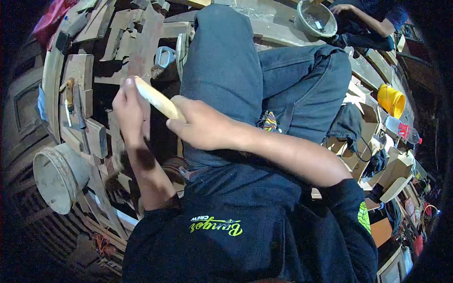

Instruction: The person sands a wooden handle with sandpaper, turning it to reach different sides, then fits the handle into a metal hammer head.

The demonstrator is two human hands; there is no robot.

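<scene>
My right hand (196, 123) is closed round the near end of a pale, slightly curved wooden piece (159, 100), held above the left side of my lap. At the far end of that piece is my left hand (129, 106), with its thumb up by the tip and its fingers bent against the end. Part of the left fingers is hidden behind the hand and in shadow. Below the hands lies a dark gap between planks.
Wooden blocks (96, 137) and a tool with a brown handle (70, 92) lie at left. A whitish bucket (59, 179) stands lower left. At right are a yellow bucket (390, 101) and a plastic bottle (402, 130). Another person (373, 21) sits top right beside a grey bucket (302, 23).
</scene>
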